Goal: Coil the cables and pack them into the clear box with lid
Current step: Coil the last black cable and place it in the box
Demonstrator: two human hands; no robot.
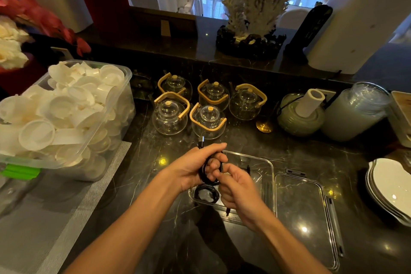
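Both hands hold a black cable (pixel 203 172) just above the clear box (pixel 260 160) on the dark marble counter. My left hand (pixel 193 168) grips the wound loops, with a plug end sticking up past the fingers. My right hand (pixel 236 189) pinches the loose end of the same cable, and its plug hangs down below the fist. Inside the box, at its left end, lies another coiled black cable (pixel 206 194). The box's clear lid (pixel 304 211) lies flat on the counter right of the box.
Several glass teapots (pixel 208 119) with wooden handles stand behind the box. A big plastic tub (pixel 115 98) of white lids sits at the left on a grey mat. White plates (pixel 391 187) are stacked at the right edge, with jars behind.
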